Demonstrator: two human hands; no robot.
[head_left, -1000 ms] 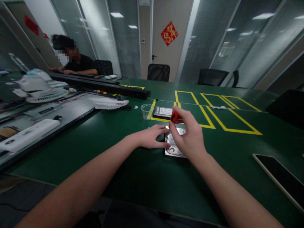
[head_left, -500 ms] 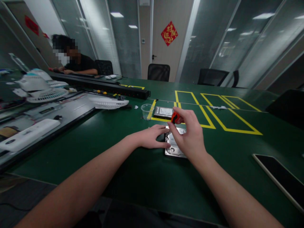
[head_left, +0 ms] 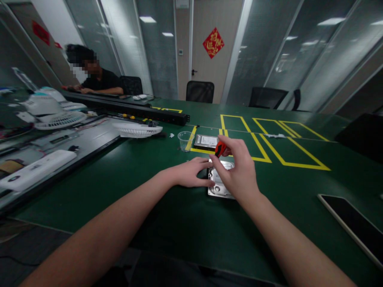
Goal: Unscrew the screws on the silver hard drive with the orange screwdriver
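Note:
A silver hard drive (head_left: 220, 190) lies flat on the green table in front of me. My left hand (head_left: 191, 172) rests at its left side, thumb and fingers spread along that edge and holding it. Over the drive, my right hand (head_left: 241, 169) grips a red and black screwdriver (head_left: 220, 149) between thumb and fingers, its handle tilted. The shaft points down toward the drive's upper left area; its tip is too small to make out. Just beyond, a second hard drive (head_left: 206, 141) with a white label lies beside a clear plastic cup (head_left: 184, 142).
White fan parts (head_left: 137, 129) and a white power strip (head_left: 38, 169) lie to the left. A long black bar (head_left: 131, 108) stretches behind them. At right is a phone (head_left: 353, 227). Yellow tape (head_left: 305, 164) marks the green table (head_left: 167, 215). Another person (head_left: 103, 81) sits at far left.
The screwdriver handle has turned slightly in my right fingers. My left hand and the hard drive have stayed in place.

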